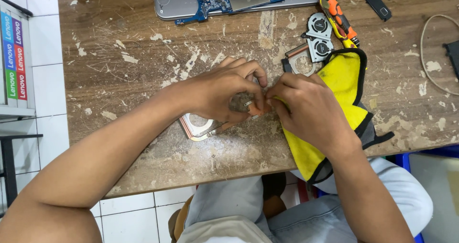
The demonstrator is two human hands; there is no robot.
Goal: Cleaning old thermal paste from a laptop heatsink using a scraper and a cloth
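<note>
Copper heatsink (198, 127) lies on the table (119, 80), pinched by both hands, left (222, 92) and right (308, 111).

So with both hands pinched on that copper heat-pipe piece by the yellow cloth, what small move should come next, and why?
Probably a short wipe along the copper heat-pipe piece. The left hand pins it to the wooden bench, and the right hand, resting on the yellow cloth, pinches its near end. Whether cloth lies under those fingertips is hidden.

Your left hand (222, 92) and right hand (306, 111) pinch a copper heat sink (198, 127) together. Just right of it lies a yellow cloth (346, 78).
</note>
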